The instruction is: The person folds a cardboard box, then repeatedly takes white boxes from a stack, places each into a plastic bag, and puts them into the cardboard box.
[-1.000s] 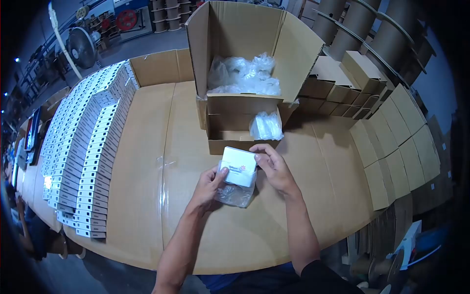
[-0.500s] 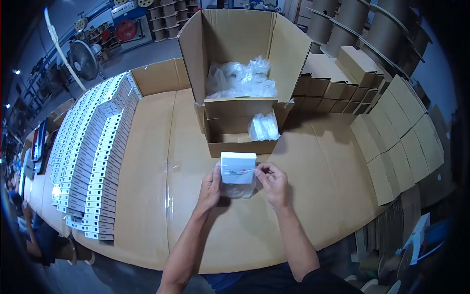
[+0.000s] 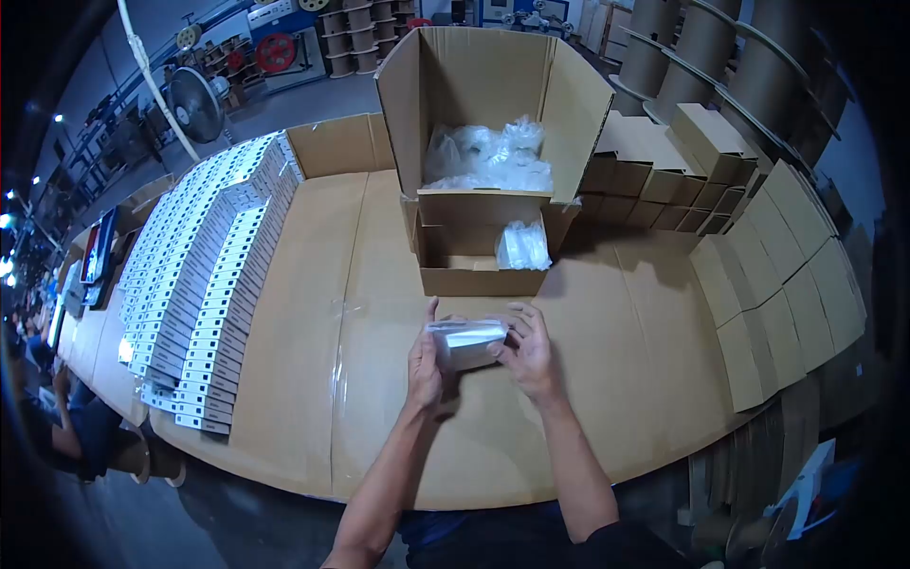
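Note:
A small white box in a clear plastic bag (image 3: 468, 343) is held above the cardboard-covered table, tilted so that a narrow shiny side faces up. My left hand (image 3: 426, 368) grips its left end, thumb in front. At the right end, my right hand (image 3: 527, 351) pinches it between thumb and fingers. Just beyond my hands stands a small open carton (image 3: 483, 282). One or more plastic-wrapped white boxes (image 3: 522, 247) sit in its right side. Behind it, a larger open carton (image 3: 398, 142) holds a heap of clear plastic bags (image 3: 488, 156).
Long stacked rows of small white boxes (image 3: 223, 284) cover the table's left side. Brown cartons (image 3: 654, 175) are piled at the back right, with more cartons (image 3: 777, 284) along the right edge. A fan (image 3: 194, 104) stands behind; a person (image 3: 71, 427) is at far left.
The bagged box has turned from its broad printed face to a narrow side, and the loose bag end no longer hangs below. My right hand's fingers have moved up around its right end.

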Motion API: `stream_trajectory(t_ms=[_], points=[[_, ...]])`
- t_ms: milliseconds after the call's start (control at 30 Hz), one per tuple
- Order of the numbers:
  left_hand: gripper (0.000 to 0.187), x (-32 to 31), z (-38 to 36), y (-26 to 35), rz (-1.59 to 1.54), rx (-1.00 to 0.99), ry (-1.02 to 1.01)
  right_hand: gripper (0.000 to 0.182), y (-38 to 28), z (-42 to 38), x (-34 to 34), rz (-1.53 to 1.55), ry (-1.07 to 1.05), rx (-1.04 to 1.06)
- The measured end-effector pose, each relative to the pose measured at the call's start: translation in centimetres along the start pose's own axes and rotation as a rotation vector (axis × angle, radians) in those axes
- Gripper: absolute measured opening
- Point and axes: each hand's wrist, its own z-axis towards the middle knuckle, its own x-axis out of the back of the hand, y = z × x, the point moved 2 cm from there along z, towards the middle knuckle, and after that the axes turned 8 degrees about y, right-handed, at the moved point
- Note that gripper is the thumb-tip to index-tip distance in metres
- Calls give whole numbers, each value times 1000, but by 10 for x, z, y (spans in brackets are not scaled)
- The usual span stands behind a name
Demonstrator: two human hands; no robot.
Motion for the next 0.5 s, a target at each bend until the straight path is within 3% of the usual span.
stream_trajectory(t_ms=[33,67,133,233,267,367,400,500], points=[[65,1,0,-2,1,23,-13,52,-4,-1,-2,-44,9,2],[65,4,0,-3,2,45,-27,56,0,-3,1,-43,-16,-122],[63,7,0,-1,-126,140,1,47,10,-3,6,-143,-82,-113],[56,13,-8,14,446,4,-182,28,4,-8,6,-238,-108,-73],[40,12,-11,15,401,33,-112,27,-2,-11,8,-299,-129,-37],[18,19,-15,21,489,-39,-81,19,-9,-16,11,-344,-154,-61],[8,6,-19,39,461,42,8,18,-12,-17,13,-382,-160,-56],[7,7,-19,55,767,-92,-94,13,-23,-25,11,-378,-97,-89]])
